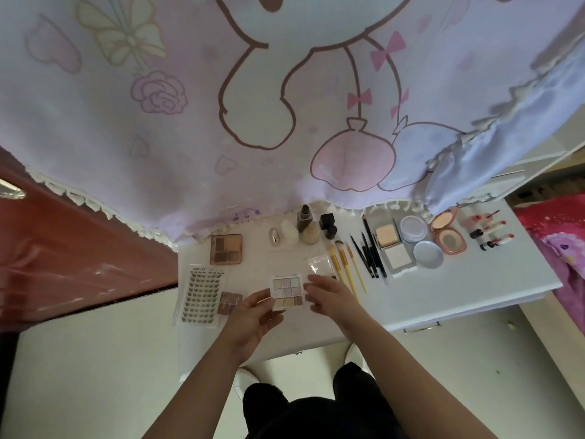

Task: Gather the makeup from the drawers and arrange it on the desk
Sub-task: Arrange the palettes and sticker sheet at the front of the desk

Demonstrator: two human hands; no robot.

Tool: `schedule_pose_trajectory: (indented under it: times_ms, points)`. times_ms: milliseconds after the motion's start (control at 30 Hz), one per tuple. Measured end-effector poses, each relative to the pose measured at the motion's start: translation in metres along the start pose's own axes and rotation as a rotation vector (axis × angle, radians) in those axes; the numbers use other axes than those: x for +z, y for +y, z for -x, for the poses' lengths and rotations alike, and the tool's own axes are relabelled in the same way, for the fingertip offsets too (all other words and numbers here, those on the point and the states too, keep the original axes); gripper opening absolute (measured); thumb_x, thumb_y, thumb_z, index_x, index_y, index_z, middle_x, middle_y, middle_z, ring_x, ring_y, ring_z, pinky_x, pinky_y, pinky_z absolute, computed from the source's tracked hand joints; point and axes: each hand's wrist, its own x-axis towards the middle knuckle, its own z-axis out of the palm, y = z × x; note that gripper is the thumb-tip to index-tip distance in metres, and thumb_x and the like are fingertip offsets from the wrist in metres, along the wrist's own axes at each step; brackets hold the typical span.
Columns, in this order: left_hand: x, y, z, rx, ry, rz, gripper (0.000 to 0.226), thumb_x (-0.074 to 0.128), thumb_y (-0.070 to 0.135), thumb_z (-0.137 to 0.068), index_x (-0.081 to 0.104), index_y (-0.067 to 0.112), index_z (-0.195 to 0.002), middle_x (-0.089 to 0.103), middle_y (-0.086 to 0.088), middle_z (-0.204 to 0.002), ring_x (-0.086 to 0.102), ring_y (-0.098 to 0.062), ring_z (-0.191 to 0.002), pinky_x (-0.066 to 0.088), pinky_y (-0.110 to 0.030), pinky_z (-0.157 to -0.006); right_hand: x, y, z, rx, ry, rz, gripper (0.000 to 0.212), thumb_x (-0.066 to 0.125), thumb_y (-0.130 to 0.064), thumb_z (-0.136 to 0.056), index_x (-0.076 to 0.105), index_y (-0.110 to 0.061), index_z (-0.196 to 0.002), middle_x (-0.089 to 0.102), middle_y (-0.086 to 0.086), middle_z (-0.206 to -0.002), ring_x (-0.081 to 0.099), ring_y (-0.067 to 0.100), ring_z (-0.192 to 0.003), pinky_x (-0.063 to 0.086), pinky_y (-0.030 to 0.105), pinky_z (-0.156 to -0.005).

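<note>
A small pastel eyeshadow palette (287, 292) with a clear lid is held just above the white desk (443, 293), near its front edge. My left hand (253, 315) grips its left side and my right hand (329, 294) holds its right side. Laid out on the desk are a brown eyeshadow palette (226, 249), a sheet of false lashes (202, 294), a small brown compact (229, 302), several bottles (305, 229), yellow-handled brushes (345, 261), black pencils (370, 251), open powder compacts (392, 245), round compacts (443, 229) and lipsticks (489, 232).
A pink cartoon-print curtain (285, 106) hangs behind the desk and touches its back edge. A red-brown door (63, 248) stands at the left. A pink bed cover (557, 236) lies at the right. A drawer handle (421, 327) shows under the desk's front edge.
</note>
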Motion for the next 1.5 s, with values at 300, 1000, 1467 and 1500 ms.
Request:
schedule_pose_trajectory:
  times_ms: [300, 1000, 1467, 1500]
  points:
    - [-0.006, -0.042, -0.039, -0.104, 0.135, -0.074, 0.026, 0.055, -0.004, -0.095, 0.062, -0.002, -0.119, 0.071, -0.023, -0.108, 0.07, -0.031, -0.09, 0.061, -0.033, -0.069, 0.002, 0.049, -0.019, 0.076, 0.088, 0.223, 0.038, 0.057, -0.004, -0.096, 0.059, -0.01, -0.134, 0.069, -0.004, -0.102, 0.066, 0.015, -0.091, 0.058, 0.024, -0.08]
    - [0.01, -0.059, -0.06, 0.097, 0.378, -0.68, 0.025, 0.06, 0.011, -0.084, 0.07, 0.019, -0.106, 0.07, 0.002, -0.094, 0.065, -0.017, -0.081, 0.06, -0.041, -0.078, -0.01, 0.058, -0.026, -0.03, 0.127, 0.524, 0.027, 0.05, -0.012, -0.092, 0.068, -0.033, -0.091, 0.067, -0.011, -0.082, 0.061, 0.017, -0.083, 0.045, 0.024, -0.068]
    - [-0.055, -0.017, -0.026, 0.446, 0.495, -1.233, 0.026, 0.061, 0.018, -0.088, 0.064, 0.019, -0.114, 0.058, -0.002, -0.113, 0.056, -0.025, -0.107, 0.047, -0.039, -0.09, 0.024, 0.042, -0.035, -0.111, 0.13, 0.64, 0.036, 0.052, -0.019, -0.098, 0.057, -0.019, -0.133, 0.063, -0.001, -0.123, 0.06, 0.016, -0.109, 0.045, 0.026, -0.087]
    - [-0.066, -0.015, -0.023, 0.432, 0.534, -1.302, 0.029, 0.06, 0.019, -0.088, 0.064, 0.019, -0.117, 0.058, -0.005, -0.119, 0.054, -0.028, -0.111, 0.047, -0.042, -0.093, 0.032, 0.041, -0.036, -0.133, 0.113, 0.676, 0.037, 0.052, -0.018, -0.097, 0.057, -0.02, -0.133, 0.062, 0.0, -0.123, 0.06, 0.016, -0.11, 0.045, 0.027, -0.089]
